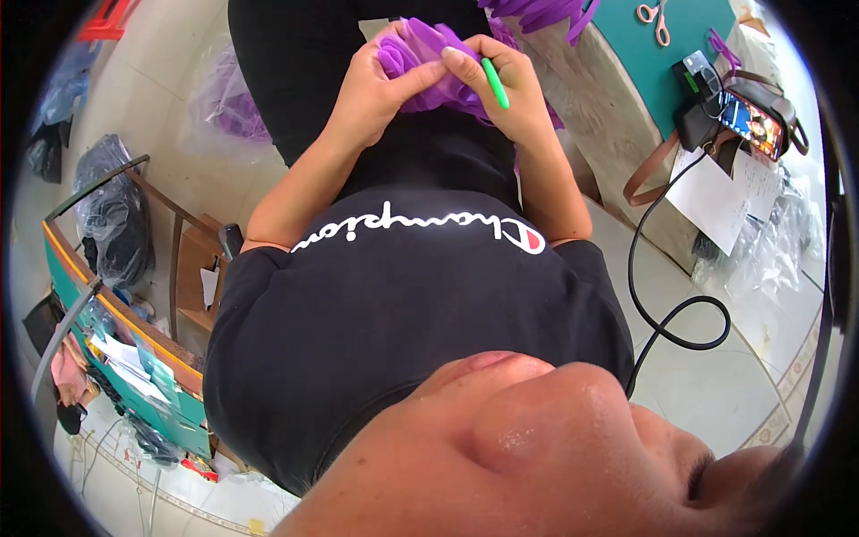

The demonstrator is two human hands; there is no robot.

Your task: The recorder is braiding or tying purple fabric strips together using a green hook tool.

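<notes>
In my lap, both hands hold a bunch of purple fabric (432, 55), thin and gathered in loose folds. My left hand (376, 85) grips its left side, thumb pressed in toward the middle. Opposite it, my right hand (512, 85) pinches the right side, its thumb toward the fabric. A slim bright green stick-shaped thing (495, 83) with a rounded end pokes out of my right hand; its other end is hidden, and I cannot tell its kind.
A green-topped table (644, 63) at the upper right bears scissors (658, 20) and purple strips (546, 13). Right of it lie a lit phone (752, 125), a black cable (644, 304) and paper (702, 201). Purple material in a plastic bag (234, 98) lies on the floor at left.
</notes>
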